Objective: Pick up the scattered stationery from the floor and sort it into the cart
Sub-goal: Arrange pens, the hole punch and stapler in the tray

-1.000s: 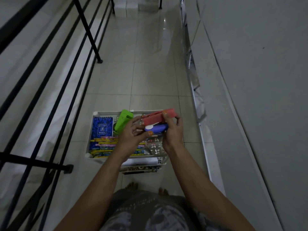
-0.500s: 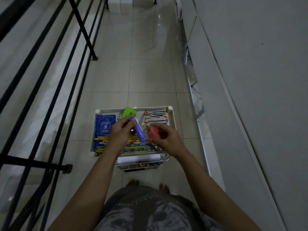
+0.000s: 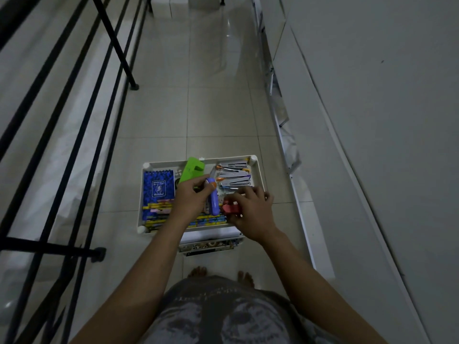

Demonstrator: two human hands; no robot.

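Note:
A white cart (image 3: 258,175) stands on the tiled floor in front of my feet. Its top tray holds a blue spiral notepad (image 3: 157,186), rows of coloured pencils (image 3: 159,214) and several grey staplers (image 3: 233,177) at the back right. My left hand (image 3: 191,199) grips a purple stapler (image 3: 213,202) and a green stapler (image 3: 192,170) that sticks up behind it. My right hand (image 3: 250,214) holds a red stapler (image 3: 229,208) low over the tray's front right part.
A black metal railing (image 3: 74,125) runs along the left, with a post foot (image 3: 134,86) on the floor. A grey wall (image 3: 372,120) and a white skirting strip (image 3: 298,194) close the right side. White boxes (image 3: 169,6) sit far ahead.
Both hands have dropped from above the cart to the tray. The red stapler moved from the hands' shared grip to my right hand alone, and the purple one turned upright in my left.

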